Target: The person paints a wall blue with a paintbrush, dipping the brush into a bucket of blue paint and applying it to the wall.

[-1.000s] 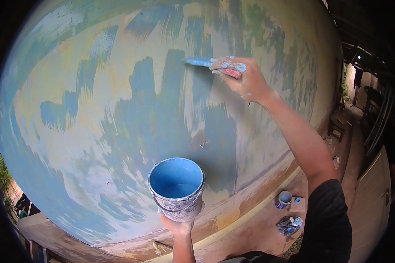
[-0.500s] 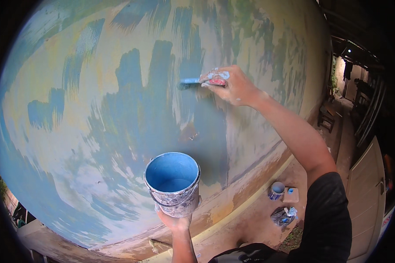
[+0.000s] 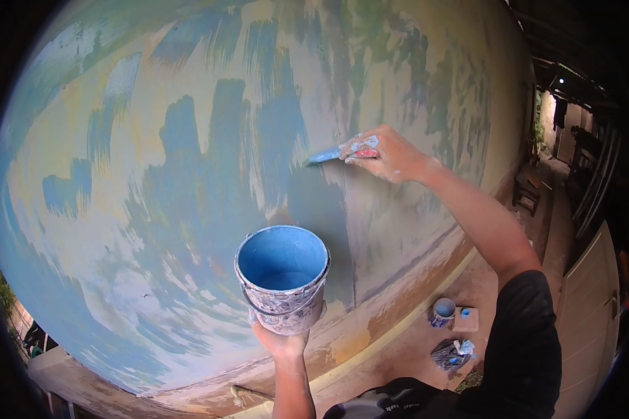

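My left hand (image 3: 281, 341) holds up a paint-smeared bucket (image 3: 286, 315) from below, its fingers mostly hidden behind it. Blue paint lies in the bottom of the bucket, and a wire handle hangs down its front. To the upper right, my right hand (image 3: 388, 155), spotted with paint, is closed round the red handle of a paintbrush (image 3: 323, 156). Blue coats the brush's head, and its bristle tip is at the wall (image 3: 286, 171). Broad blue-grey strokes cover much of that wall over a pale yellowish and white ground.
On the ground at the lower right stand a paint can (image 3: 442, 311) and a pale square container (image 3: 466, 320), with a dark plastic bag (image 3: 451, 355) nearby. A cream door panel (image 3: 588, 307) is at the far right. Farther back is a small wooden stool (image 3: 528, 187).
The brush has moved down and slightly right, and its head now tilts downward to the left. The view has shifted a little; the bucket appears slightly higher and farther right.
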A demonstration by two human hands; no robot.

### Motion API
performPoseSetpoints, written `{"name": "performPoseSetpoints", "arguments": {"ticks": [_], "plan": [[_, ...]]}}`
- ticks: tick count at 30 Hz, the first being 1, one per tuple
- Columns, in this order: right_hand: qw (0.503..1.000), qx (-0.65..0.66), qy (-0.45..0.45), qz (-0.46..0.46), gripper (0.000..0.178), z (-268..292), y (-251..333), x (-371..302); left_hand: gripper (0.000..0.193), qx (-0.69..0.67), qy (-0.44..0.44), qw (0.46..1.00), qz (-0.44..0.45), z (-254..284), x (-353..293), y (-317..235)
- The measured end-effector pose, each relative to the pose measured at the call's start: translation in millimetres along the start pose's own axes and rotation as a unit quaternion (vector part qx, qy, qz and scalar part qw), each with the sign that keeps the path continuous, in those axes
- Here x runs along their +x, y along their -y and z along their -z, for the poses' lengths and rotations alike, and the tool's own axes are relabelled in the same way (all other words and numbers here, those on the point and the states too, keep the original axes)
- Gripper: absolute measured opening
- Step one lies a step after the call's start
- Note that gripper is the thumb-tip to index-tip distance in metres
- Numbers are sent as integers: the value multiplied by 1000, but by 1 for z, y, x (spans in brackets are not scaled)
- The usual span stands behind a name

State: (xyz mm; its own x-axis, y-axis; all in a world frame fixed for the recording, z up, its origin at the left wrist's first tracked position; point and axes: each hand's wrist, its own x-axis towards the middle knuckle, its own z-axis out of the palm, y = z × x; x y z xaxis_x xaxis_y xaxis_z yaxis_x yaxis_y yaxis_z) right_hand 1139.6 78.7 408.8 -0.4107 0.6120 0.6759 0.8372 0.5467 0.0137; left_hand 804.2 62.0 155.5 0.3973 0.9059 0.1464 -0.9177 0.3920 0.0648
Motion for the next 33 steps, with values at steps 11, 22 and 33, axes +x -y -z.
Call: {"name": "performPoseSetpoints", "arguments": {"ticks": [11, 22, 33], "plan": [[987, -37, -92, 126, 22, -16, -39, 1, 63, -19, 1, 1000, -7, -4, 22, 34], [992, -58, -43, 103, 10, 25, -49, 26, 58, 20, 8, 999, -43, -17, 27, 58], [985, -9, 123, 117, 26, -33, -29, -34, 58, 72, 16, 995, -70, -14, 25, 58]]}}
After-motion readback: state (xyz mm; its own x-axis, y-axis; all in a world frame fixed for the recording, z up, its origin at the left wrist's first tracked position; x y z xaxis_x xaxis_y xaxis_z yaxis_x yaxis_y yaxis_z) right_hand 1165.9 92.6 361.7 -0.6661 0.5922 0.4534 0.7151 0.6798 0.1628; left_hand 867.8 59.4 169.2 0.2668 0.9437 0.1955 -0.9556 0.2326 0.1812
